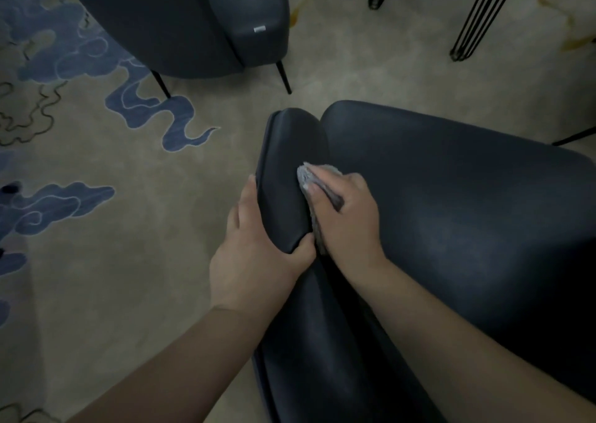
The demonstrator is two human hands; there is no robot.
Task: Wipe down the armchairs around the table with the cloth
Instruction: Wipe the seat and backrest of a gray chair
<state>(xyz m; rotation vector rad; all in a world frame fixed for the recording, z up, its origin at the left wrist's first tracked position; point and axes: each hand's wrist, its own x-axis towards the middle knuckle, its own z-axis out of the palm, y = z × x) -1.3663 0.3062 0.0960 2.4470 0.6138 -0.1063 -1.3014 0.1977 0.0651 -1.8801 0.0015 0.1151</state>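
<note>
A dark leather armchair (451, 203) fills the lower right, its left armrest (290, 164) running toward me. My left hand (254, 255) grips that armrest from the outer side, thumb over its top edge. My right hand (345, 216) presses a grey cloth (306, 177) against the inner face of the armrest, where it meets the seat. Most of the cloth is hidden under my fingers and palm.
A second dark armchair (193, 26) stands at the top left on thin black legs. Black metal table legs (477, 19) rise at the top right. A beige carpet (129, 229) with blue cloud patterns covers the floor around the chairs.
</note>
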